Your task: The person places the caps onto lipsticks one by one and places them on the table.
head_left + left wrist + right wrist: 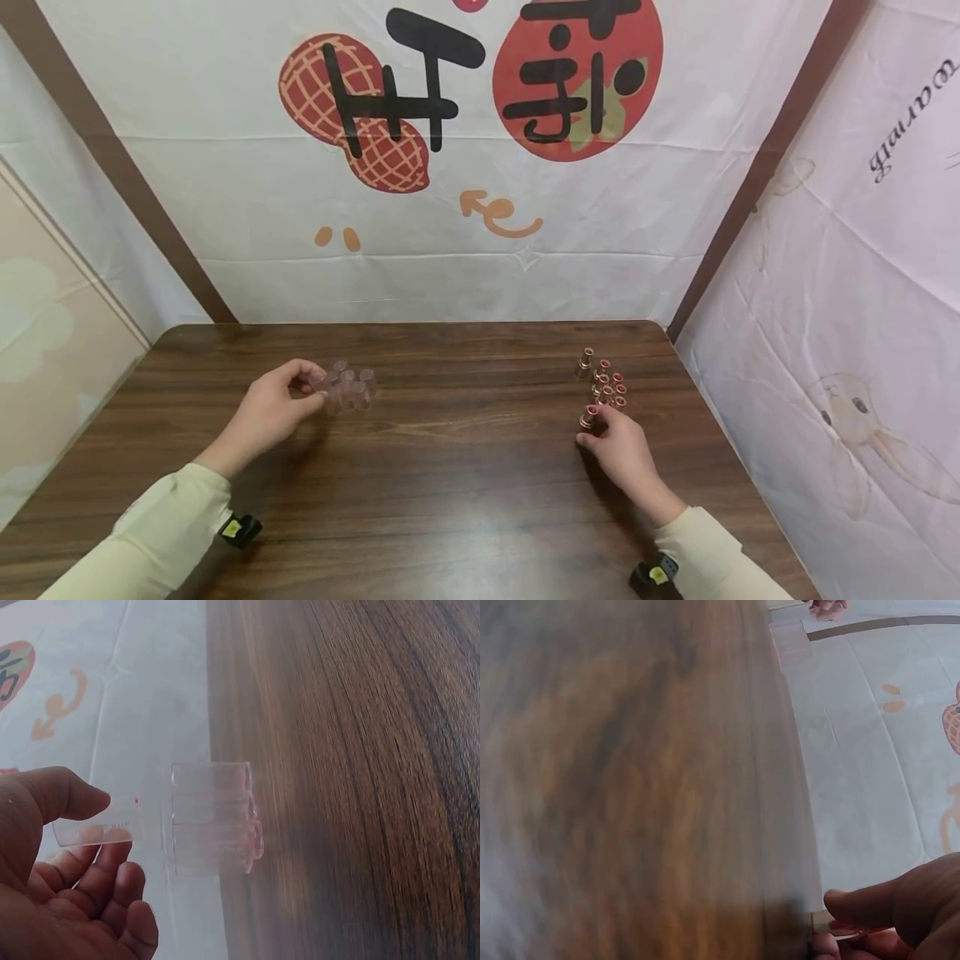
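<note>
My left hand (277, 404) is at the left of the table and pinches a clear plastic cap (112, 823) between thumb and fingers. Beside it stands a tight cluster of clear, pinkish caps (212, 817), upright on the wood. On the right side, my right hand (622, 442) holds a small lipstick tube (588, 417), gold-coloured with a red top, between thumb and fingers. Just beyond that hand stand several more such lipstick tubes (602, 379). In the right wrist view only part of the held tube (822, 922) shows beside the thumb.
The dark wood table (450, 467) has a shiny surface. Behind it hangs a white printed cloth (255, 217), and another cloth (810, 350) closes off the right side. Black wrist cameras sit at both sleeves.
</note>
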{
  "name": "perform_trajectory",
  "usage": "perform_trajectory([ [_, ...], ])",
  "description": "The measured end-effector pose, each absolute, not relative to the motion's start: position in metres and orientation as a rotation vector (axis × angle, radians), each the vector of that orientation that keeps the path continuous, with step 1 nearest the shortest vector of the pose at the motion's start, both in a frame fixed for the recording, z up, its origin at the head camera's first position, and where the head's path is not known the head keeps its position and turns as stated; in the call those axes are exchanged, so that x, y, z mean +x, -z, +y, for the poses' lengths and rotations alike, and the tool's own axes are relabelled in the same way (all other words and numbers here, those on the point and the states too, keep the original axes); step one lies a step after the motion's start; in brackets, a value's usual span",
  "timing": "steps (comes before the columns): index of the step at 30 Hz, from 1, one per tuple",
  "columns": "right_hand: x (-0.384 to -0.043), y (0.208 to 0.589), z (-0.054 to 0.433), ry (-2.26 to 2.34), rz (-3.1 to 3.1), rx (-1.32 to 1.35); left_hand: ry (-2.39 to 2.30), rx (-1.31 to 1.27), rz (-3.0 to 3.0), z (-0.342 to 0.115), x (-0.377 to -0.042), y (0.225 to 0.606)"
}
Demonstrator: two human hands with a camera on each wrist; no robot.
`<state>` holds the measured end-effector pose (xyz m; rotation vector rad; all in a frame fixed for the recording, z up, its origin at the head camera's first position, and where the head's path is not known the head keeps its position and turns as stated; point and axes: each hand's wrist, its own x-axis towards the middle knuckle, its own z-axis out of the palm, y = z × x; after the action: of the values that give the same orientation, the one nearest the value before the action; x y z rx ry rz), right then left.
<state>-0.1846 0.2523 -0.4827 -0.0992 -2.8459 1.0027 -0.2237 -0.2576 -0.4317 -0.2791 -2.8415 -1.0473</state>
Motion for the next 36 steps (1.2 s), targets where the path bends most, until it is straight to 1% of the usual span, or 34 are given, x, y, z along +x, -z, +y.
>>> perform_trajectory([
  [10,-0.183,0.489,0.246,-0.978,-2.782,-0.109,1.057,-0.288,-2.834,-0.252,-0.220,0.429],
  [19,-0.179,0.484,0.239,-1.033,-2.770,-0.140,1.070,-0.289,-2.822,-0.251,-0.220,0.425],
  [30,-0.178,0.471,0.211,-1.212,-2.769,0.064,1.128,-0.328,-2.777,-0.240,-0.217,0.409],
  [36,-0.181,0.463,0.192,-1.300,-2.780,0.109,1.176,-0.384,-2.745,-0.227,-0.212,0.395],
])
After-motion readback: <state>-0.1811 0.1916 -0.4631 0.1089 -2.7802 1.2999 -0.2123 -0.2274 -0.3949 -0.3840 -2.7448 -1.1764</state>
